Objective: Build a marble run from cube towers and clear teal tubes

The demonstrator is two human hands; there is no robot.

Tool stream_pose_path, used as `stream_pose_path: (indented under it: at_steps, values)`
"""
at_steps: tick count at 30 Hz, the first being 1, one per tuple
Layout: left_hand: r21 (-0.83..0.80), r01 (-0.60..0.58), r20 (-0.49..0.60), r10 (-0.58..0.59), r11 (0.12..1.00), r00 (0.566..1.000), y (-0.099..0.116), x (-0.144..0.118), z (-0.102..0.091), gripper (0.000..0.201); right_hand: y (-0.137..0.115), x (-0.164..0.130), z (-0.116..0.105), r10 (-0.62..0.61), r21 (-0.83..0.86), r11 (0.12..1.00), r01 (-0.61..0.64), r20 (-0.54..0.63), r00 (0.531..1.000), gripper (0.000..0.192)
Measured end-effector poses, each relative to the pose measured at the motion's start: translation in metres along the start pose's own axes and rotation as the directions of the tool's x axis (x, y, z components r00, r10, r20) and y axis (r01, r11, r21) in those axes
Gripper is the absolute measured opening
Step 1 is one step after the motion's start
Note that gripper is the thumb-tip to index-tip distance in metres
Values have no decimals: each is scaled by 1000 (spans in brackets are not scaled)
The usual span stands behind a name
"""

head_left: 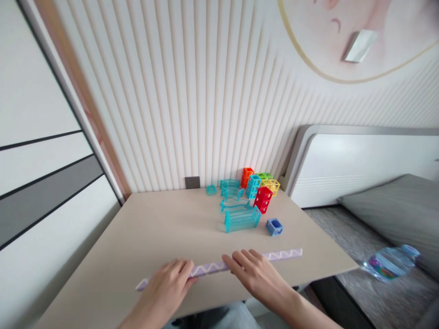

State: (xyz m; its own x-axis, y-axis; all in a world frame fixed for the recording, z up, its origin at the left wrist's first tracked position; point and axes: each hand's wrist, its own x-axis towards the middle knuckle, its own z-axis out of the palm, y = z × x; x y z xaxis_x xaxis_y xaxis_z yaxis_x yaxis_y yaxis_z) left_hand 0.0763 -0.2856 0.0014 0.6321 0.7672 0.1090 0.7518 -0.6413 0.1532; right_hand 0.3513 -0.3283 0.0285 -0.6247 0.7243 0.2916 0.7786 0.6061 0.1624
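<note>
Lavender truss strip lies flat on the bench near its front edge, long axis running from about 8 o'clock to 2 o'clock across the view. Left hand rests palm down over the strip's near-left part, fingers flat and slightly spread, thumb side against the strip; grip not closed around it, only pressing or touching from above. Right hand likewise palm down at the strip's middle, fingers extended across it, nothing pinched. Right third of the strip is uncovered and ends free toward 2 o'clock. At 12 o'clock from the hands, well apart from them: a cluster of teal lattice pieces, with a small blue cube frame just beside them at 3 o'clock. Behind these, near the ribbed wall: red block, cyan block, orange block, yellow block, green block, standing close together. A clear plastic bottle lies on the bed at 3 o'clock. Judgement: step in hand appears to be steadying or positioning the strip flat on the bench. Any lift would call for fingers curling under its thin edge, since both hands now lie flat on top.
</note>
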Motion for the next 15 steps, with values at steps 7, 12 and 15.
stream_pose_path:
  at_steps: [7,12,15]
  values:
    - [-33,-53,23,54,998,998,30,41,39,16,37,-47,25,112,-22,993,-115,-117,987,34]
    - [11,-108,-111,109,994,988,41,73,64,24,57,-59,39,107,-56,991,-122,-218,970,31]
    - [67,-146,-226,158,987,961,37,84,79,33,73,-75,40,123,-31,990,-137,-271,955,27]
